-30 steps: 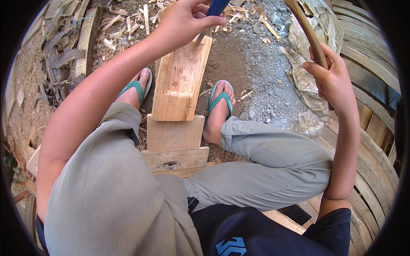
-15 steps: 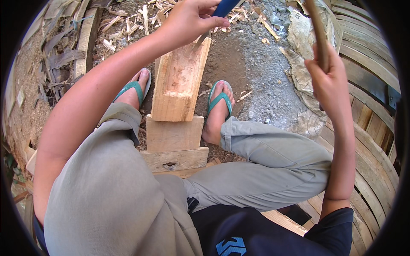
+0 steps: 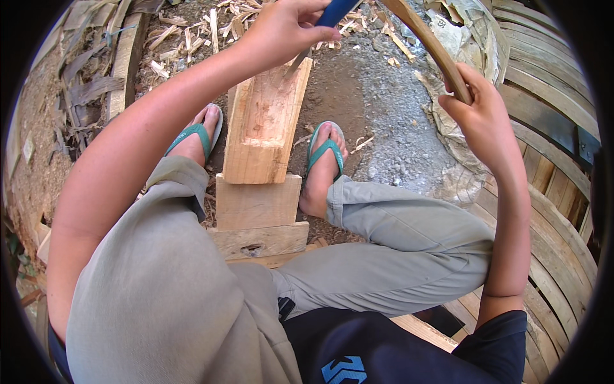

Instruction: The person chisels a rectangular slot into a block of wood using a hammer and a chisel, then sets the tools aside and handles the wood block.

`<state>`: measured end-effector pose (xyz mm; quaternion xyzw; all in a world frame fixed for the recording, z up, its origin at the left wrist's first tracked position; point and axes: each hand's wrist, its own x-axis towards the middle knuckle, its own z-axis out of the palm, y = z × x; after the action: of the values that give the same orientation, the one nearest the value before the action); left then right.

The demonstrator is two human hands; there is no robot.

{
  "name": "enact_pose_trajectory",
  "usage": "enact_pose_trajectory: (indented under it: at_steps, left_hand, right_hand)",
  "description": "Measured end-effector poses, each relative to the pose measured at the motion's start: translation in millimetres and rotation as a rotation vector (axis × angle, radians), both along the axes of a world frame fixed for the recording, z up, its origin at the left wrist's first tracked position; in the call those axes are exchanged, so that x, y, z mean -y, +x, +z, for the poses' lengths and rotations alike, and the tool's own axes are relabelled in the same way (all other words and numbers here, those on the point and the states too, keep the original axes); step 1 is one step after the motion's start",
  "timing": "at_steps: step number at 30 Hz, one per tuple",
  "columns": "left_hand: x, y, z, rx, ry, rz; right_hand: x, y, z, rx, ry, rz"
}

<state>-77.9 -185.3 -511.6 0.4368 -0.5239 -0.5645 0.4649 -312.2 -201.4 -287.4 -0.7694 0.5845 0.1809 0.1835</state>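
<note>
Gravel ground (image 3: 390, 121) strewn with wood chips, wooden block bench (image 3: 262, 128) between sandalled feet, left hand (image 3: 281, 29) gripped blue-handled tool (image 3: 336, 11) at bench's far end, right hand (image 3: 486, 118) clasped curved wooden strip (image 3: 432, 45) at far right.

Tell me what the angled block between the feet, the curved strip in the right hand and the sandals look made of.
Angled block: raw, unfinished wood, pale with visible grain and a worn hollow. Curved strip: probably split bamboo or wood, tan and smooth. Sandals: likely rubber or foam, teal straps.

A wooden block (image 3: 263, 125) lies between two sandalled feet (image 3: 323, 163), wood chips (image 3: 192, 29) beyond.
</note>
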Motion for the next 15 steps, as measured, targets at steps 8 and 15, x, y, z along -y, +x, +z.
enact_pose_trajectory:
  at_steps: [8, 15]
  left_hand:
    - [1, 1, 0, 0.063, 0.028, 0.02]
    - [1, -3, -4, -0.045, 0.046, 0.039]
  right_hand:
    - [-1, 15, 5, 0.551, -0.187, -0.402]
    - [-3, 0, -1, 0.138, -0.026, -0.217]
